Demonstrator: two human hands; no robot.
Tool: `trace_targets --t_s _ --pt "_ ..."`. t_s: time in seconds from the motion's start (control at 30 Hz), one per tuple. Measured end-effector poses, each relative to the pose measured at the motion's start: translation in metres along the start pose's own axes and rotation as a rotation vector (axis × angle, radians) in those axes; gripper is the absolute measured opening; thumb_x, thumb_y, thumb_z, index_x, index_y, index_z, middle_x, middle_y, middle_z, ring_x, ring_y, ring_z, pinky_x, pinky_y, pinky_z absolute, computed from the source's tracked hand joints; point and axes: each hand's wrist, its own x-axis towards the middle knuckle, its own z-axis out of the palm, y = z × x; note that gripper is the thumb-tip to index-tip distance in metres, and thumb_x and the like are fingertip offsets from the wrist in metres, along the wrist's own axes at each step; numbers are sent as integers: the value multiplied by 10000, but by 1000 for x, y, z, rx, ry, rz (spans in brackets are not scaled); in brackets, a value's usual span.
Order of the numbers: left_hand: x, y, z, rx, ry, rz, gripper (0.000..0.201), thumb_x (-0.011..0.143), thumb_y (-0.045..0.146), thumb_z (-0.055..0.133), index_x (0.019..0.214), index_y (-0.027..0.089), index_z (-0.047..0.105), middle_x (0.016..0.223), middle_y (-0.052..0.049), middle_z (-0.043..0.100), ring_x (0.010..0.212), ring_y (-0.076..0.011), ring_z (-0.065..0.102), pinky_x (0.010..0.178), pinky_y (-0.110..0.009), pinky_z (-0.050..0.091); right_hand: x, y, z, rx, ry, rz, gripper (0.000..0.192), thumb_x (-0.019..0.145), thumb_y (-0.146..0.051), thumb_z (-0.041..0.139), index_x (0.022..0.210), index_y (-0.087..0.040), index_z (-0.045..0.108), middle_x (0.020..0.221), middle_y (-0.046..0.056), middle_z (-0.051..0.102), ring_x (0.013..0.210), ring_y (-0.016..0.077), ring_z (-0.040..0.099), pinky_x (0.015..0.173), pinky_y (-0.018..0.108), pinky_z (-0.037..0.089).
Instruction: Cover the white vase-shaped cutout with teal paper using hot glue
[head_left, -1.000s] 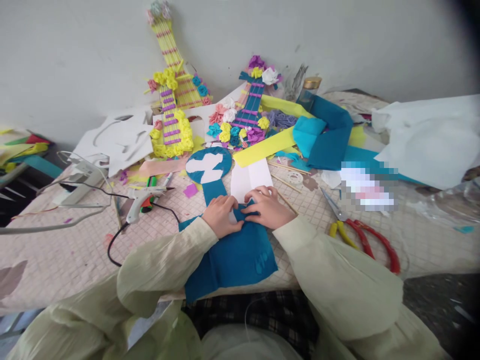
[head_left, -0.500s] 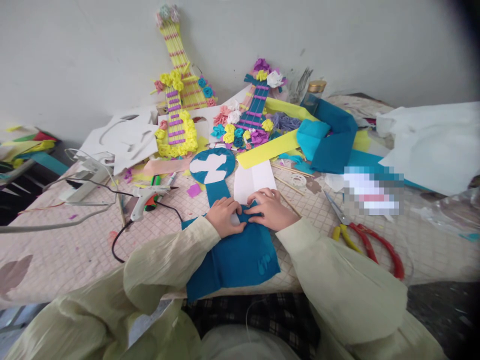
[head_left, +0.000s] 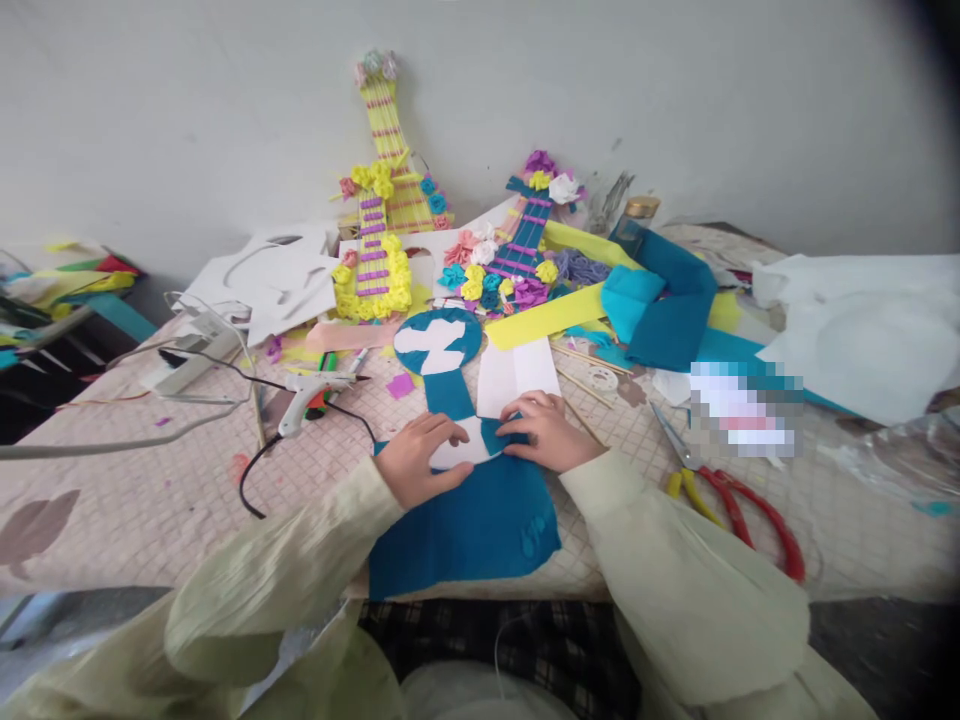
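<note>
Table: pink checked cloth, littered with craft scraps.
White sheet: far right.
Blue felt guitar: flat at the near edge, neck running away to a round head.
Yellow guitar and blue flowered guitar: leaning on the wall.
Glue gun: left of the hands, corded.
Pliers: right, red handles.
Left hand: fingers flat, pressing the white piece onto the felt.
Right hand: fingers curled, tips on the felt beside that piece; no grasp visible.
</note>
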Motion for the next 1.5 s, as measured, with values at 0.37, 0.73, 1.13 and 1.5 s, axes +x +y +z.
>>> trace_targets --t_s 0.37,0.73,1.13,1.5 --pt "-101 -57 -50 177 383 -475 257 795 374 468 986 210 523 880 -43 601 840 -202 568 749 -333 469 17 -6 6 97 116 40 174 819 -302 516 802 -213 664 947 36 643 980 178 466 870 376 281" --pt "-97 -124 -59 411 139 -949 475 696 543 506 986 169 540 952 -127 604 978 -355 532 761 -436 433 6 -9 -21 287 377 134 233 815 -358 488 863 -188 640 972 56 630 970 162 543 891 327 397" --pt "-106 -55 -73 235 424 -773 320 798 447 351 889 170 482 630 -10 514 606 -180 519 596 -298 411 -42 -96 -54 498 162 288 192 750 -373 567 899 -299 663 990 36 631 920 213 575 782 333 468" --pt "-78 70 -48 -1172 102 -431 500 806 580 298 665 157 524 490 16 380 476 -111 355 488 -256 302 -11 -157 -22 1275 -7 142 508 761 -567 484 1155 -251 535 1103 77 568 883 186 562 741 326 463"
